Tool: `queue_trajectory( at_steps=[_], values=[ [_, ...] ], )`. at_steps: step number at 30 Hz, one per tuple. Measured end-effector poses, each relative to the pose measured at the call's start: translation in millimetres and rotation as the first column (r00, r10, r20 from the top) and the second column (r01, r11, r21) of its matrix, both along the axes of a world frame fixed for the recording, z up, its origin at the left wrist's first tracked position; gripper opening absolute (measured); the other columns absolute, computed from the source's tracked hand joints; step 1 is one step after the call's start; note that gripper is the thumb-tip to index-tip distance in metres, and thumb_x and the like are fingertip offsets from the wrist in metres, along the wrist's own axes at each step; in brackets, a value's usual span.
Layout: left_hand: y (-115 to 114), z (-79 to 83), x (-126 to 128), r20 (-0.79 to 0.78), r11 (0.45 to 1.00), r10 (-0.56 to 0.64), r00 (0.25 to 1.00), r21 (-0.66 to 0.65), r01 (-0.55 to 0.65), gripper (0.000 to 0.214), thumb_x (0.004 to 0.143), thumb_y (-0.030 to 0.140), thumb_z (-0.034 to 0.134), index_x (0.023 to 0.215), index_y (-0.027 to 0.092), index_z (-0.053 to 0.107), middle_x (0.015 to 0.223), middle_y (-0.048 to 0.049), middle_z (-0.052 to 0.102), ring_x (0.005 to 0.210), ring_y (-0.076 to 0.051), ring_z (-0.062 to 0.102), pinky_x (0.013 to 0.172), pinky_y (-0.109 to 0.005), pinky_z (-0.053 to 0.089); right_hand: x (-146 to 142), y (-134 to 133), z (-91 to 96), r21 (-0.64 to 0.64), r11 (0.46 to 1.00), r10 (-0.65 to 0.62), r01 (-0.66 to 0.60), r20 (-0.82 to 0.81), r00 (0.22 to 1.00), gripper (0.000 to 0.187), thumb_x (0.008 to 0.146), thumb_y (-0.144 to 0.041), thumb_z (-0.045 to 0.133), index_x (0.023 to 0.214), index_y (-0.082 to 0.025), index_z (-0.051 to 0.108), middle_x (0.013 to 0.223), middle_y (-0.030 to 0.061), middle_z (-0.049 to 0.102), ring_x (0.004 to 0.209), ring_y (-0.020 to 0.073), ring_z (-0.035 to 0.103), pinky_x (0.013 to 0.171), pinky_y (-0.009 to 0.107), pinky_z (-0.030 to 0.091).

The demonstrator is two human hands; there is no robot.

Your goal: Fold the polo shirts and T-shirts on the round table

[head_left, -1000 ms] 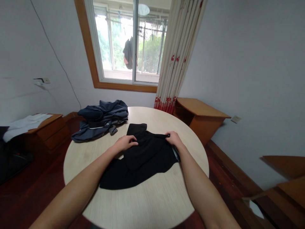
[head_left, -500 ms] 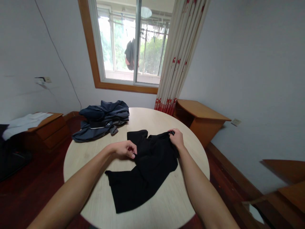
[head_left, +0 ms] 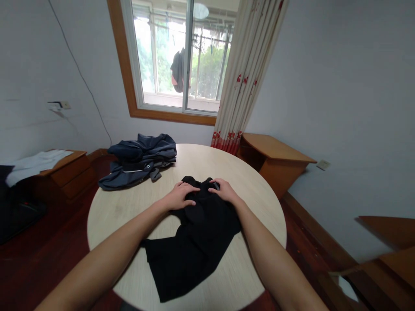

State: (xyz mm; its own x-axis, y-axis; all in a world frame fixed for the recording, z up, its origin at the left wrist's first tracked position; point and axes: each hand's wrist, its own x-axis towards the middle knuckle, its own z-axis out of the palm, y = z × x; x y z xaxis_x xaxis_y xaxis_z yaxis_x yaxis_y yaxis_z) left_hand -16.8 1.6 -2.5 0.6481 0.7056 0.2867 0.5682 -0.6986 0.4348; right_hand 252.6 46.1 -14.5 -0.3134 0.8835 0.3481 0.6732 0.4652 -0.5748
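Note:
Black shorts [head_left: 201,242] lie rumpled on the round pale table [head_left: 129,224]. One leg points toward the lower left, while the other is bunched at the far side under my hands. My left hand [head_left: 181,196] rests on the far part of the cloth, fingers stretched and thumb apart. Close to its right, my right hand [head_left: 225,191] holds the far right edge of the shorts between thumb and fingers, with a small label-like patch showing there. Part of the cloth beneath both palms is hidden.
A heap of dark blue-grey clothes [head_left: 139,160] sits at the table's back left. A wooden desk [head_left: 275,151] stands beyond the right rim, near a curtain [head_left: 241,82]. To the left is a low wooden cabinet [head_left: 69,172] with white cloth on top.
My right hand has moved left, drawing the far right edge of the shorts inward. My left hand has shifted up and right, its fingers now spread over the cloth. The far leg is more bunched.

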Motion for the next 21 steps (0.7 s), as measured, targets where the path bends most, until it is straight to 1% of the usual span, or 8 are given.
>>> queue_trajectory(
  at_steps=[4, 6, 8, 10, 12, 15, 17, 21],
  values=[
    [-3, 16.4, -2, -0.088, 0.997, 0.073, 0.993, 0.004, -0.073, 0.016, 0.09, 0.033, 0.067, 0.098, 0.023, 0.077, 0.101, -0.0071, 0.072, 0.106, -0.026, 0.058, 0.103, -0.042, 0.04, 3, 0, 4.1, -0.055, 0.995, -0.083, 0.085, 0.04, 0.996, 0.019, 0.077, -0.015, 0.07, 0.095, -0.019, 0.074, 0.102, 0.0057, 0.074, 0.096, 0.0209, 0.067, 0.09, 0.032, 0.049],
    [-3, 27.9, -10, -0.002, 0.993, 0.113, 0.994, 0.035, -0.112, 0.016, 0.092, 0.029, 0.063, 0.09, 0.022, 0.077, 0.096, -0.0079, 0.071, 0.1, -0.024, 0.059, 0.097, -0.038, 0.044, 14, 2, 8.8, -0.011, 0.977, -0.212, 0.212, 0.023, 0.977, 0.017, 0.078, -0.012, 0.064, 0.09, -0.019, 0.074, 0.098, 0.0054, 0.074, 0.095, 0.0203, 0.067, 0.09, 0.031, 0.049],
    [-5, 40.2, -24, 0.184, 0.959, 0.209, 0.961, 0.156, -0.238, 0.019, 0.094, 0.028, 0.058, 0.088, 0.021, 0.075, 0.096, -0.0081, 0.07, 0.098, -0.023, 0.06, 0.094, -0.036, 0.047, 30, 4, 14.2, 0.068, 0.925, -0.37, 0.373, -0.058, 0.927, 0.018, 0.078, -0.013, 0.06, 0.089, -0.019, 0.073, 0.099, 0.0061, 0.074, 0.097, 0.0207, 0.066, 0.093, 0.032, 0.049],
    [-6, 51.6, -40, 0.391, 0.855, 0.293, 0.872, 0.301, -0.423, 0.022, 0.095, 0.032, 0.056, 0.086, 0.022, 0.072, 0.093, -0.0078, 0.07, 0.095, -0.022, 0.06, 0.09, -0.036, 0.048, 47, 6, 18.2, 0.131, 0.842, -0.499, 0.523, -0.177, 0.848, 0.02, 0.079, -0.015, 0.057, 0.091, -0.018, 0.072, 0.102, 0.008, 0.073, 0.099, 0.0218, 0.065, 0.095, 0.033, 0.049],
    [-8, 59.9, -56, 0.541, 0.723, 0.306, 0.783, 0.403, -0.561, 0.025, 0.094, 0.038, 0.056, 0.082, 0.021, 0.07, 0.085, -0.0075, 0.07, 0.088, -0.022, 0.061, 0.085, -0.036, 0.05, 60, 8, 19.2, 0.152, 0.773, -0.569, 0.616, -0.264, 0.779, 0.022, 0.081, -0.018, 0.055, 0.094, -0.017, 0.072, 0.105, 0.0105, 0.072, 0.101, 0.0231, 0.064, 0.098, 0.034, 0.048],
    [-11, 64.2, -70, 0.649, 0.612, 0.303, 0.698, 0.429, -0.665, 0.031, 0.093, 0.044, 0.055, 0.08, 0.02, 0.067, 0.077, -0.0066, 0.07, 0.073, -0.02, 0.061, 0.074, -0.033, 0.05, 67, 11, 14.8, 0.096, 0.777, -0.593, 0.622, -0.22, 0.775, 0.023, 0.083, -0.02, 0.055, 0.097, -0.017, 0.073, 0.108, 0.0104, 0.073, 0.103, 0.0226, 0.065, 0.099, 0.033, 0.047],
    [-11, 62.3, -70, 0.64, 0.627, 0.351, 0.684, 0.382, -0.679, 0.033, 0.095, 0.045, 0.051, 0.082, 0.019, 0.068, 0.078, -0.0066, 0.071, 0.071, -0.018, 0.062, 0.072, -0.031, 0.05, 64, 12, 10.6, 0.036, 0.82, -0.567, 0.571, -0.085, 0.819, 0.022, 0.083, -0.022, 0.058, 0.098, -0.018, 0.074, 0.107, 0.0082, 0.073, 0.103, 0.0217, 0.065, 0.097, 0.032, 0.047],
    [-3, 48.2, -56, 0.389, 0.8, 0.403, 0.829, 0.291, -0.525, 0.034, 0.097, 0.043, 0.047, 0.094, 0.019, 0.071, 0.094, -0.0087, 0.074, 0.089, -0.022, 0.066, 0.087, -0.033, 0.051, 52, 9, 6.9, 0.049, 0.864, -0.504, 0.502, 0.117, 0.856, 0.025, 0.088, -0.036, 0.062, 0.102, -0.021, 0.076, 0.112, 0.0088, 0.072, 0.107, 0.0228, 0.064, 0.095, 0.032, 0.047]
  ],
)
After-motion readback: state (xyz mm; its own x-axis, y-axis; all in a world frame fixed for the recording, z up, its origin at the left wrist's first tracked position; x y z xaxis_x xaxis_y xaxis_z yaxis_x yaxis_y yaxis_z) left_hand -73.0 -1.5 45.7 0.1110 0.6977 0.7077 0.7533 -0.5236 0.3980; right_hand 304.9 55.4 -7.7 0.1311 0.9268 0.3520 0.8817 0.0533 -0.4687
